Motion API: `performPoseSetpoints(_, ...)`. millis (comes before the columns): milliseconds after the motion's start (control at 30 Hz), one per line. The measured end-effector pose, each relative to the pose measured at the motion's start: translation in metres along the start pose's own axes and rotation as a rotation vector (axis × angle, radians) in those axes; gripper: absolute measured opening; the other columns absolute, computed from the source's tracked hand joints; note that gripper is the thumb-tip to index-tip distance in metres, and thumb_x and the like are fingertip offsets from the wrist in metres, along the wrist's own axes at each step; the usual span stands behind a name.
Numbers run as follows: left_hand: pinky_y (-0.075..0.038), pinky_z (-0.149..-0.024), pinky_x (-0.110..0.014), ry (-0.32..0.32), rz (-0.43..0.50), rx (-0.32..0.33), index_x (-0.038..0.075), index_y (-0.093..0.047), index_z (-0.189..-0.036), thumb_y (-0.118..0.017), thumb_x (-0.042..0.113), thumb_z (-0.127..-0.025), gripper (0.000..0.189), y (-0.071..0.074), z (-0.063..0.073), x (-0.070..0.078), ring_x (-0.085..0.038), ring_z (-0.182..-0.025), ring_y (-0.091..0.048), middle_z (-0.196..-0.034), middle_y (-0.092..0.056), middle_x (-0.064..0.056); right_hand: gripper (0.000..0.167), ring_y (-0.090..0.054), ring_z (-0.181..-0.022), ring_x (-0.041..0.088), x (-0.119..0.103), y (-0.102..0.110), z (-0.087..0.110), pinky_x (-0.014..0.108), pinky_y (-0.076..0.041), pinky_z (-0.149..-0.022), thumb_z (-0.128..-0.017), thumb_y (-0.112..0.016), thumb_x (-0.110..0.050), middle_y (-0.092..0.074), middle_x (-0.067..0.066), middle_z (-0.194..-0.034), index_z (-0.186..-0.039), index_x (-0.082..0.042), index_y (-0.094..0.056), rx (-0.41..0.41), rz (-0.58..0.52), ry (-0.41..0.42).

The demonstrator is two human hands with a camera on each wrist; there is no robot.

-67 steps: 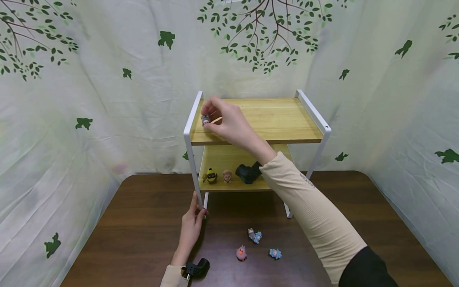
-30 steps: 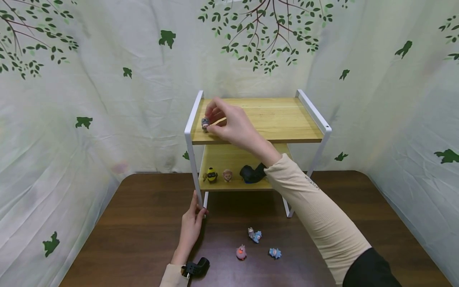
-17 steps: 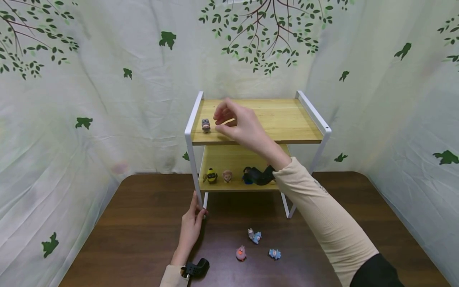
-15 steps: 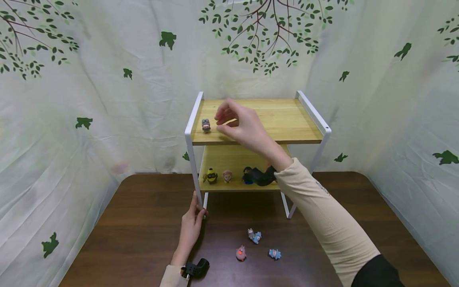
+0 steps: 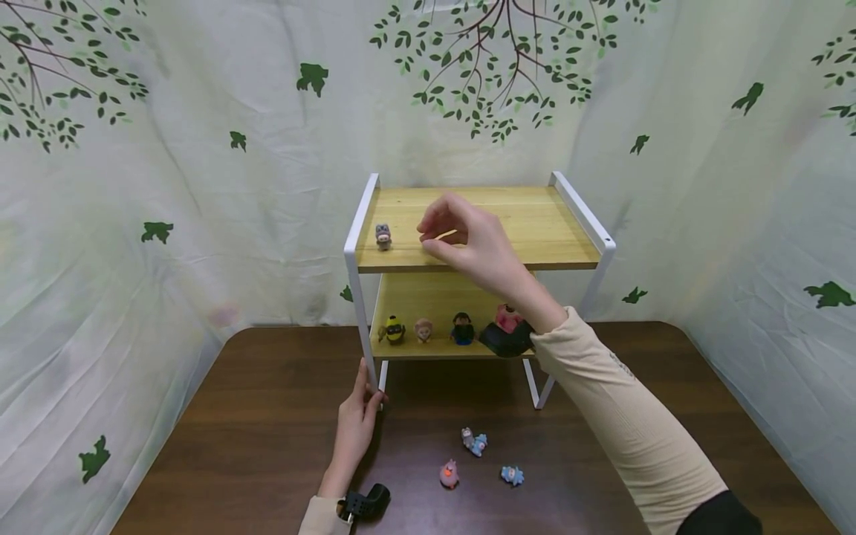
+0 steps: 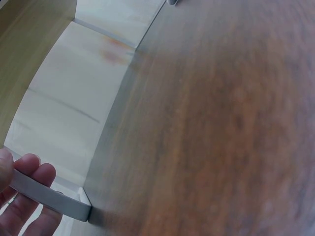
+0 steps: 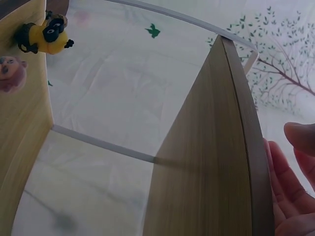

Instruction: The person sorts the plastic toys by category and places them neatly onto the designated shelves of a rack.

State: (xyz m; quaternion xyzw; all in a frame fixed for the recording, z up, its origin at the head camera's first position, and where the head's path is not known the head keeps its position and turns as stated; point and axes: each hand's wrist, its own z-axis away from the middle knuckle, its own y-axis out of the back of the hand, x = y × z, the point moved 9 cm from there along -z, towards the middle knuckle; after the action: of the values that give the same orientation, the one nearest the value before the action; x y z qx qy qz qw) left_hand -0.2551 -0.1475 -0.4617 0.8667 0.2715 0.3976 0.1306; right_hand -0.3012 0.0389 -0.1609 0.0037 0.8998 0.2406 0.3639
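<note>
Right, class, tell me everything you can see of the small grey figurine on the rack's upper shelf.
The grey figurine is small, with a grey top, a paler face-like patch below it and a grey body; finer features are too small to read. It looks like plastic. It stands upright near the left end of the wood-look upper shelf, towards the front edge. No hand touches it; the right hand is apart, to its right.

Creased white fabric curtain [image 5: 267,275] spans 9 through 12 to 3 o'clock. Brown-and-green leafy branch prints [image 5: 516,46] appear at 10, 12 and 2 o'clock. Dark-brown wood-grain table [image 5: 234,431], far corners rounded, occupies 6 o'clock, faintly reflecting light.
</note>
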Motion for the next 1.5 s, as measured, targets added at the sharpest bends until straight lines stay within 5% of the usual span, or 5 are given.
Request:
performPoseSetpoints(467, -0.050, -0.060, -0.035, 0.020, 0.008, -0.004, 0.008, -0.020, -0.151, -0.061, -0.011, -0.087, 0.078, -0.001, 0.000, -0.002, -0.020, -0.066, -0.060, -0.076, -0.061, -0.008, 0.014, -0.062, -0.089, 0.016, -0.004, 0.012, 0.021, 0.031, -0.052, -0.077, -0.087, -0.066, 0.003, -0.063, 0.013, -0.097, -0.100, 0.001, -0.059, 0.003, -0.059, 0.045)
performPoseSetpoints(1000, -0.050, -0.059, -0.035, -0.010, -0.004, 0.008, 0.016, -0.016, -0.154, -0.061, -0.011, -0.087, 0.085, 0.000, 0.001, 0.000, -0.021, -0.064, -0.060, -0.075, -0.061, -0.009, 0.015, -0.064, -0.090, 0.019, -0.005, 0.019, 0.040, 0.034, -0.053, -0.077, -0.088, -0.064, 0.005, -0.063, 0.011, -0.098, -0.101, 0.002, -0.060, 0.011, -0.109, 0.064)
performPoseSetpoints(1200, -0.051, -0.059, -0.035, 0.017, 0.021, -0.004, 0.008, -0.020, -0.151, -0.061, -0.009, -0.088, 0.076, -0.001, 0.000, -0.001, -0.021, -0.065, -0.061, -0.076, -0.061, -0.007, 0.014, -0.064, -0.090, 0.019, -0.004, 0.020, 0.048, 0.034, -0.053, -0.077, -0.088, -0.064, 0.005, -0.064, 0.010, -0.098, -0.101, 0.002, -0.060, 0.013, -0.100, 0.068)
performPoseSetpoints(1500, -0.050, -0.059, -0.035, 0.030, 0.014, -0.008, 0.015, -0.016, -0.153, -0.059, -0.011, -0.088, 0.083, -0.001, 0.000, -0.002, -0.022, -0.065, -0.061, -0.076, -0.061, -0.008, 0.015, -0.063, -0.089, 0.025, 0.000, 0.018, 0.059, 0.033, -0.052, -0.079, -0.087, -0.063, 0.007, -0.065, 0.012, -0.098, -0.102, 0.002, -0.061, 0.000, -0.101, 0.062)
